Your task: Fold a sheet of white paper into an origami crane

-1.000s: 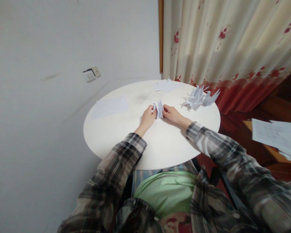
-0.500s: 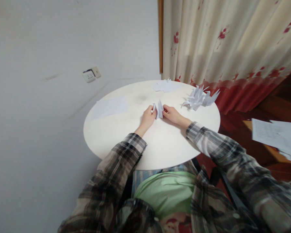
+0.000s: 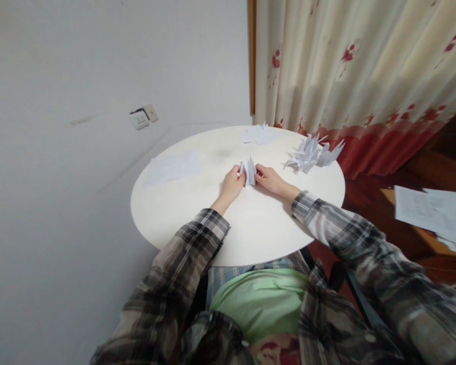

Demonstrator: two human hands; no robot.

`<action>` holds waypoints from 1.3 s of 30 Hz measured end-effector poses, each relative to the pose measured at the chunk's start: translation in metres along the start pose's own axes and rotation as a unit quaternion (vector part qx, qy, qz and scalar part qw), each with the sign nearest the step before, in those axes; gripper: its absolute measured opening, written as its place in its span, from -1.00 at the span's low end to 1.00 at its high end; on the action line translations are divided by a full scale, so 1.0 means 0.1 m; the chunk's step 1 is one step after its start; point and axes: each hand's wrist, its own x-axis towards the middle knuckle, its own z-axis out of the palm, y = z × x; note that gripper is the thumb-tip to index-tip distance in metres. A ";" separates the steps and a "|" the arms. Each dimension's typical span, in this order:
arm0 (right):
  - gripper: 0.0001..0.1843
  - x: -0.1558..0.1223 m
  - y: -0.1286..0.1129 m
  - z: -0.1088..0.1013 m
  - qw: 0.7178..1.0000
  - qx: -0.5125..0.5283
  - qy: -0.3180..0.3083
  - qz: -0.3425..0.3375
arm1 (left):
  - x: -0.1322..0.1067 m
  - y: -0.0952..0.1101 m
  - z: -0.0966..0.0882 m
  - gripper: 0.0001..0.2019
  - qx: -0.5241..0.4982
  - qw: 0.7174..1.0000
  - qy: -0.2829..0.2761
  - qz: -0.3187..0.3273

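Compared with the frames of half a second and one second ago, hardly any change can be made out: the same folded paper (image 3: pixel 251 174) is held upright at the same spot, and the fingers are set almost exactly as they were. The paper is kept between the two hands, its pointed folds directed toward twelve o'clock. Its nine o'clock side is pinched by the left hand (image 3: pixel 233 181), with the thumb laid against it; its three o'clock side is grasped by the fingertips of the right hand (image 3: pixel 269 178). How the fingers are placed behind the paper cannot be told.

The work is done on a round white bench (image 3: pixel 247 228), slightly beyond its middle. With twelve set at the far edge, a flat white sheet (image 3: pixel 174 167) is laid near ten o'clock, more loose sheets (image 3: pixel 261 135) are spread between twelve and one, and a cluster of pointed paper figures (image 3: pixel 307 154) is gathered near two. A faint grey smudge (image 3: pixel 223 152) is seen toward eleven.

Beyond the bench, a pale wall (image 3: pixel 79 66) fitted with a socket (image 3: pixel 140 119) is seen at ten o'clock — a cream and red curtain (image 3: pixel 345 56) is hung at one, and papers (image 3: pixel 427 208) are piled on a wooden surface (image 3: pixel 437 246) at three.
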 end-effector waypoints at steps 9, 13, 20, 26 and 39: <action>-0.83 0.00 0.02 0.00 1.000 0.000 -0.002 -0.001 | 0.00 0.00 -0.01 -0.93 0.035 0.999 -0.006 0.019; -0.84 0.00 0.02 0.00 1.000 -0.003 -0.003 0.000 | 0.00 -0.01 -0.01 -0.92 0.033 0.999 -0.004 0.018; -0.85 0.00 0.01 0.00 1.000 -0.004 -0.002 -0.006 | 0.00 -0.03 0.00 -0.93 0.017 1.000 -0.004 0.008; -0.85 0.00 0.01 0.00 1.000 -0.013 -0.003 -0.005 | 0.01 -0.04 0.00 -0.95 0.023 1.000 -0.005 0.009; -0.85 -0.01 -0.03 -0.01 1.000 -0.015 -0.003 0.003 | 0.00 -0.05 0.00 -0.96 0.009 1.000 -0.005 0.005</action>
